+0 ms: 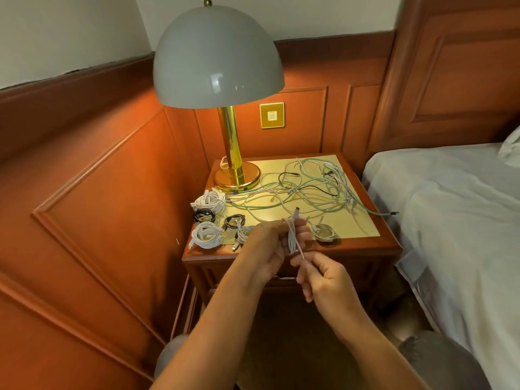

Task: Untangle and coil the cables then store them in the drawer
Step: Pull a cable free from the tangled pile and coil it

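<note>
My left hand grips a white cable folded into a long loop bundle above the nightstand's front edge. My right hand pinches the loose end of that cable just below the bundle. A tangle of white, pale green and black cables sprawls over the middle and back right of the nightstand top. Several coiled cables lie at the left front: two white coils, two black coils, and a clear-looking coil right of my hands. The drawer front sits below, mostly hidden by my hands.
A brass lamp with a grey dome shade stands at the nightstand's back left. A bed with white sheets flanks the right side. Wood-panelled walls close in behind and to the left. A brass wall switch is behind the lamp.
</note>
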Demonstrator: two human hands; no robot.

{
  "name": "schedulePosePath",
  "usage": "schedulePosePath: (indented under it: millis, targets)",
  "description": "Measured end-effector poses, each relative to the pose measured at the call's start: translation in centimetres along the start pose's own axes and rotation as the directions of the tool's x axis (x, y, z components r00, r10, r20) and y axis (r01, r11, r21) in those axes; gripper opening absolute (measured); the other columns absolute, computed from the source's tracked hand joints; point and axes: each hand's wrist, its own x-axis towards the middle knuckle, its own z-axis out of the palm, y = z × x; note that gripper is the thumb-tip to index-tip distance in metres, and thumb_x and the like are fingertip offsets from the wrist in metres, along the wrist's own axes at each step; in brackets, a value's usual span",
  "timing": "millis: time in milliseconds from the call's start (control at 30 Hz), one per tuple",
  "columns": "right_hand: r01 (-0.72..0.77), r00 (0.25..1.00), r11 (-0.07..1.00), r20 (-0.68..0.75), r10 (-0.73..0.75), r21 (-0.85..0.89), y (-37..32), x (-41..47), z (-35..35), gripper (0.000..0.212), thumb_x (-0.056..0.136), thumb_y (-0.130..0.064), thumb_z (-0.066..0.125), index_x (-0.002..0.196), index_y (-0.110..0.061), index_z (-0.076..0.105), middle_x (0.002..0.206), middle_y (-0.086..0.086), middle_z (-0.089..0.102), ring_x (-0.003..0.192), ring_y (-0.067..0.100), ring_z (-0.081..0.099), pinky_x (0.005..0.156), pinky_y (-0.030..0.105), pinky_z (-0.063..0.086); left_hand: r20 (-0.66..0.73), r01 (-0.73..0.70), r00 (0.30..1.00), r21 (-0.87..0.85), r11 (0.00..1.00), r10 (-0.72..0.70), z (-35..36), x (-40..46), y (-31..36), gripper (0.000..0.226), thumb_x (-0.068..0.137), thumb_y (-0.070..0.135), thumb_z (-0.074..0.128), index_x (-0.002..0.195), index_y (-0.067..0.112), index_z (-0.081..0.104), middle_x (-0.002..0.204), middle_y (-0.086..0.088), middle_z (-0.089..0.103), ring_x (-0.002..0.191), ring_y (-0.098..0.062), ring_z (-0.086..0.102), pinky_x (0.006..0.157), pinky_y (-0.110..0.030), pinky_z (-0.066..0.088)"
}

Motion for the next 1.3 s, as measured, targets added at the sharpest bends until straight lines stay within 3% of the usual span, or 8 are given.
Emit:
schedulePosePath:
  millis: [133, 367, 500, 600, 667, 933, 1200, 1300]
  targets:
    - [-0.128, 0.991, 0.989, 0.036, 0.125, 0.080, 2.3, -0.7, 0.0, 0.030, 0.100, -0.030, 0.047, 0.088, -0.011, 0.067, 0.061, 0.002, 0.051, 0.050, 0.009, 0.042, 0.051, 0.024, 0.038, -0.002, 0.001, 1.000, -0.274, 0.962, -0.001, -0.4, -0.4, 1.1, 0.037, 0.088, 0.000, 0.028, 0.094, -0.012, 0.062, 0.074, -0.016, 0.066, 0.059, -0.020, 0.065, 0.060, -0.024, 0.056]
    - [-0.244, 0.970, 0.892, 0.093, 0.226, 0.379, 0.7, 3.9, -2.8, 0.017, 0.095, -0.002, 0.052, 0.102, -0.001, 0.068, 0.094, 0.014, 0.060, 0.067, 0.015, 0.048, 0.057, 0.026, 0.041, 0.021, -0.052, 0.998, -0.214, 0.975, 0.058, 0.0, -1.3, 0.3, 0.011, 0.082, 0.007, 0.052, 0.071, 0.010, 0.052, 0.057, 0.000, 0.039, 0.042, -0.008, 0.029, 0.047, -0.020, 0.029]
    - [-0.119, 0.966, 0.991, 0.240, 0.101, 0.061, -4.0, 7.7, -4.9, 0.014, 0.088, 0.008, 0.055, 0.092, 0.002, 0.067, 0.084, 0.012, 0.063, 0.064, 0.019, 0.051, 0.055, 0.025, 0.046, 0.078, -0.109, 0.992, 0.063, 0.992, 0.104, 0.0, -1.3, -0.9, 0.022, 0.086, 0.007, 0.049, 0.065, 0.008, 0.055, 0.055, -0.002, 0.038, 0.045, -0.010, 0.032, 0.052, -0.025, 0.028]
    - [-0.014, 0.945, 0.991, 0.321, 0.057, -0.134, -6.9, 9.4, -5.1, 0.017, 0.086, 0.008, 0.055, 0.089, 0.000, 0.070, 0.079, 0.010, 0.062, 0.068, 0.016, 0.054, 0.062, 0.028, 0.044, 0.126, -0.262, 0.965, 0.554, 0.790, 0.232, 0.8, -1.1, -0.7, 0.028, 0.086, 0.023, 0.047, 0.066, 0.008, 0.060, 0.056, -0.002, 0.046, 0.050, -0.011, 0.038, 0.055, -0.026, 0.031]
    - [0.036, 0.942, 0.980, 0.334, 0.032, -0.197, -8.0, 9.7, -4.8, 0.018, 0.085, 0.007, 0.056, 0.088, -0.001, 0.072, 0.080, 0.005, 0.064, 0.073, 0.012, 0.057, 0.069, 0.028, 0.046, 0.138, -0.258, 0.964, 0.683, 0.683, 0.226, 1.2, -0.9, -0.4, 0.031, 0.078, 0.031, 0.043, 0.063, 0.011, 0.061, 0.054, 0.002, 0.050, 0.051, -0.009, 0.041, 0.056, -0.025, 0.033]
    - [0.367, 0.916, 0.640, 0.144, -0.374, -0.675, -6.6, 6.2, -1.4, 0.015, 0.088, 0.000, 0.059, 0.099, -0.009, 0.066, 0.095, 0.005, 0.063, 0.085, 0.017, 0.059, 0.068, 0.021, 0.045, 0.082, -0.247, 0.967, 0.532, 0.810, 0.241, -0.7, 0.5, -1.5, 0.039, 0.092, 0.003, 0.040, 0.055, 0.012, 0.048, 0.052, -0.002, 0.040, 0.051, -0.014, 0.031, 0.054, -0.029, 0.026]
    - [0.350, 0.893, 0.580, 0.074, -0.444, -0.736, -5.4, 5.6, -0.2, 0.038, 0.087, 0.000, 0.065, 0.123, -0.012, 0.064, 0.120, 0.006, 0.066, 0.107, 0.024, 0.061, 0.085, 0.025, 0.046, 0.164, -0.245, 0.969, 0.645, 0.724, 0.183, -1.6, 1.2, -2.5, 0.029, 0.087, 0.033, 0.053, 0.079, 0.006, 0.059, 0.070, -0.013, 0.050, 0.069, -0.025, 0.043, 0.068, -0.041, 0.034]
    - [0.356, 0.887, 0.597, 0.059, -0.459, -0.718, -5.1, 5.5, 0.2, 0.040, 0.087, 0.001, 0.064, 0.126, -0.011, 0.063, 0.122, 0.008, 0.065, 0.108, 0.023, 0.062, 0.087, 0.025, 0.047, 0.212, -0.284, 0.959, 0.666, 0.690, 0.189, -1.8, 1.2, -2.2, 0.017, 0.086, 0.024, 0.059, 0.089, 0.010, 0.067, 0.081, -0.016, 0.063, 0.079, -0.026, 0.055, 0.073, -0.043, 0.041]
